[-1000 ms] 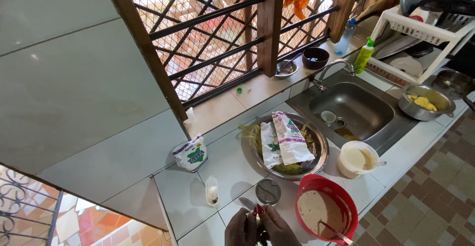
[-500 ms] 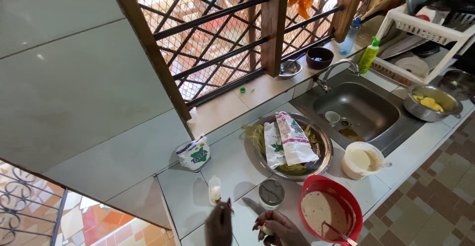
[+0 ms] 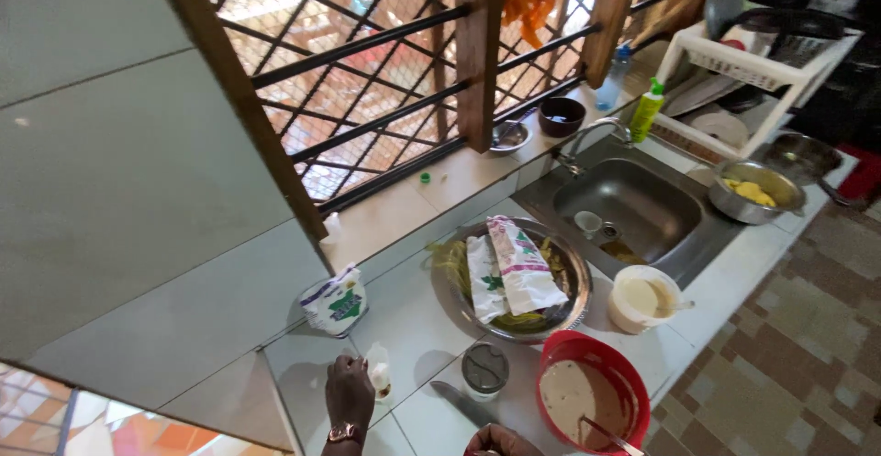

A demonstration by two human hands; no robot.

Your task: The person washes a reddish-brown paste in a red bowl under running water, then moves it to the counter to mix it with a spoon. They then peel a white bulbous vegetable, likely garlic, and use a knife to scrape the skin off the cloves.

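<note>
My left hand [image 3: 350, 392] reaches up the tiled counter [image 3: 418, 323] and touches a small white plastic bottle [image 3: 378, 370]; I cannot tell whether the fingers grip it. My right hand [image 3: 496, 440] sits at the bottom edge, mostly cut off, near a knife [image 3: 463, 404] that lies flat on the counter. A small jar with a grey lid [image 3: 484, 370] stands between the knife and a red bowl of beige batter [image 3: 585, 399]. A spoon handle rests in that bowl.
A metal tray [image 3: 574, 277] holds two printed bags and yellow strips. A white cup [image 3: 644, 298] of batter stands by the steel sink [image 3: 638, 206]. A knotted plastic bag [image 3: 335, 302], a metal bowl of yellow pieces [image 3: 754, 192], a dish rack [image 3: 752, 61] and a barred window [image 3: 413, 80] surround them.
My hands were together near the bottom edge a second ago. The left hand has since moved up and left to the small white bottle, while the right hand dropped lower in view.
</note>
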